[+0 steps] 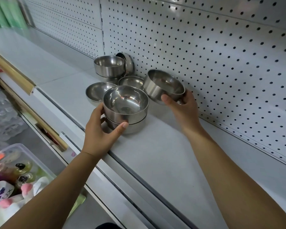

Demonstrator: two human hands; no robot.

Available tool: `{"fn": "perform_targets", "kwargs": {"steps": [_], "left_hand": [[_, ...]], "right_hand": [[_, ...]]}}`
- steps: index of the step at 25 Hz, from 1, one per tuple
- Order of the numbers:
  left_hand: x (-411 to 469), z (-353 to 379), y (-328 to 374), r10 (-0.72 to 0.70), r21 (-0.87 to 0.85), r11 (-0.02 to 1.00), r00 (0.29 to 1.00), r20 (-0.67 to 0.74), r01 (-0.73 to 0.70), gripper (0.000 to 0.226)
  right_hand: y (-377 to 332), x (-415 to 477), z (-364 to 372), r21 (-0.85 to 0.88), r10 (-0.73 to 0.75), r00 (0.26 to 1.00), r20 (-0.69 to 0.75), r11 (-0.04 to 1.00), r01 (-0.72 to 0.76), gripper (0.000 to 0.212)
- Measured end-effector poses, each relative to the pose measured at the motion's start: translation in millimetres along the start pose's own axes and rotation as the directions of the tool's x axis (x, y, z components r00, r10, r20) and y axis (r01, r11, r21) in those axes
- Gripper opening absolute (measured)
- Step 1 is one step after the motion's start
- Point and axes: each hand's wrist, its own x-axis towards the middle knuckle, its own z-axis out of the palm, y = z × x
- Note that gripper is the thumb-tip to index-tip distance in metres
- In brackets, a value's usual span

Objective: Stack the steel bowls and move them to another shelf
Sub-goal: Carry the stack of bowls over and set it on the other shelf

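Head view: the left hand point(104, 134) wraps thumb and fingers round a two-high stack of round shiny steel bowls point(125, 106) near the front of the grey shelf point(155, 154). The right hand point(182, 104) grips a tilted single steel bowl point(163, 86) just beside it. To nest it well, level it, centre it over the stack, and lower it gently while the left hand steadies. Loose bowls point(97, 91) wait behind.

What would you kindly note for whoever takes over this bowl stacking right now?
Left hand grips a two-bowl stack on the shelf.
Right hand holds a tilted bowl, lifted beside it.
Done: that stack, plus a rear stack by the pegboard.
Left: add the tilted bowl, the left loose bowl, the right loose bowl and the leaning bowl, merge stacks, move them to another shelf.
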Motion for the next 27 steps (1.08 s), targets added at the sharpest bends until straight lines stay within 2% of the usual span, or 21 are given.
{"fn": "perform_targets", "kwargs": {"steps": [3, 6, 13, 22, 27], "left_hand": [[0, 0, -1, -0.021, -0.012, 1.000, 1.000, 0.000, 0.021, 0.082], [0, 0, 0, -0.027, -0.022, 0.999, 1.000, 0.000, 0.027, 0.083], [2, -2, -1, -0.021, -0.032, 0.999, 0.999, 0.027, 0.022, 0.080], [2, -1, -1, -0.036, -0.024, 0.999, 0.999, 0.024, 0.036, 0.071], [3, -2, -3, -0.048, -0.034, 0.998, 0.998, 0.035, 0.049, 0.070]], "right_hand": [[-29, -9, 13, 0.080, -0.062, 0.998, 0.012, 0.995, 0.061, 0.080], [-47, -15, 26, 0.124, -0.089, 0.993, 0.083, 0.989, 0.078, 0.067], [-45, -34, 44, 0.047, -0.056, 0.966, 0.251, 0.998, 0.046, 0.059], [-37, -48, 49, -0.062, -0.055, 0.937, 0.346, 0.995, 0.081, 0.084], [-38, -50, 47, -0.055, -0.031, 0.930, 0.365, 0.997, 0.054, 0.084]]}}
